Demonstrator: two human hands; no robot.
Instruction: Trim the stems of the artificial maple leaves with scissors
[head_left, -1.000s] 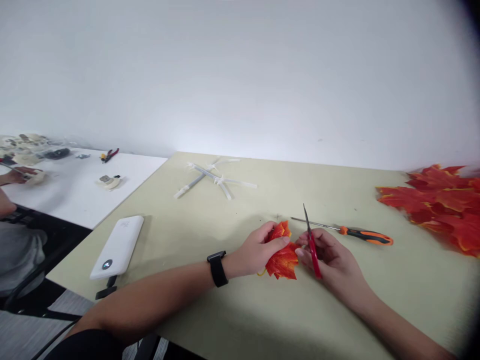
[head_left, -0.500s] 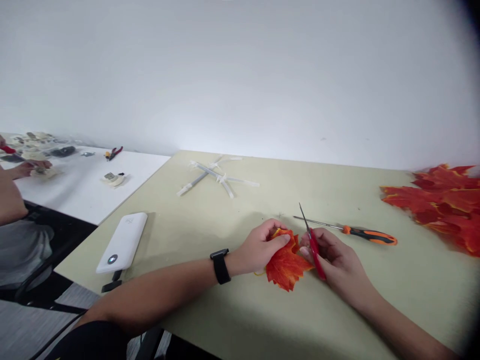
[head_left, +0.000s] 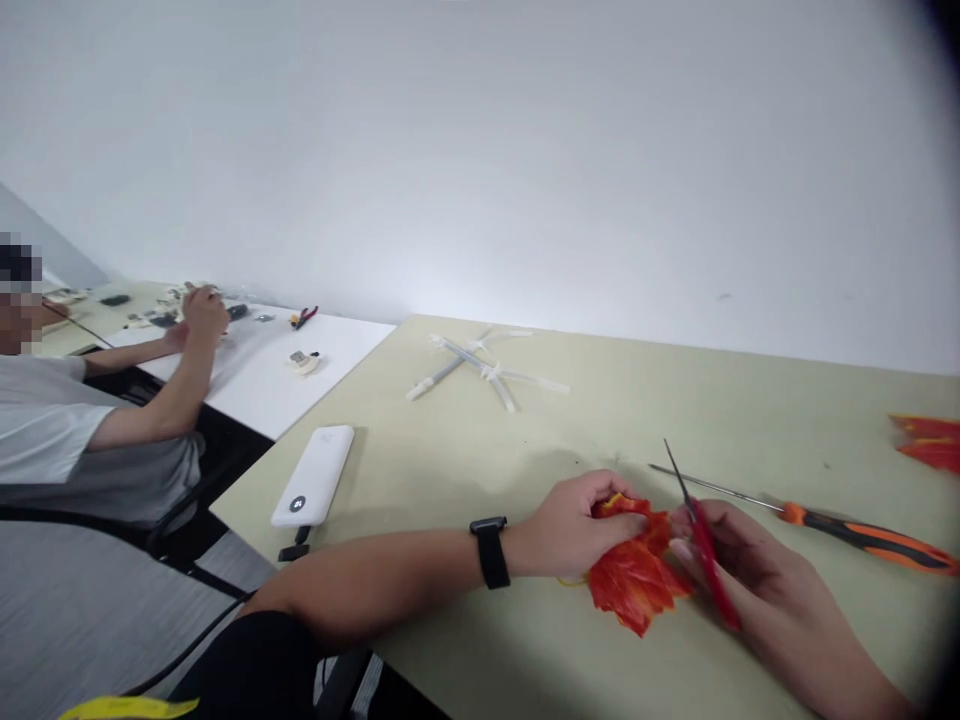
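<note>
Pinched between the thumb and fingers of my left hand (head_left: 577, 525) is a red-orange artificial maple leaf (head_left: 637, 580); whether it is one leaf or a small stack I cannot tell. A thin yellow strand shows at its left, by my wrist. My right hand (head_left: 765, 580) is closed on what look like red-handled scissors (head_left: 707, 560), seen edge-on, their slim dark tip pointing up and away. The fingertips of that hand are at the leaf's right edge, partly hidden by the red handle.
An orange-and-black screwdriver (head_left: 862, 535) lies right of my hands. Behind them is a frame of joined translucent tubes (head_left: 480, 365). More red leaves (head_left: 930, 440) lie far right. Left are a white power bank (head_left: 315, 475) and a co-worker (head_left: 135, 420) at a white table (head_left: 300, 392) with pliers (head_left: 305, 318).
My view has swung left, so the table's things appear farther right and the co-worker comes into view. Both hands keep their holds; the co-worker's hands are now raised.
</note>
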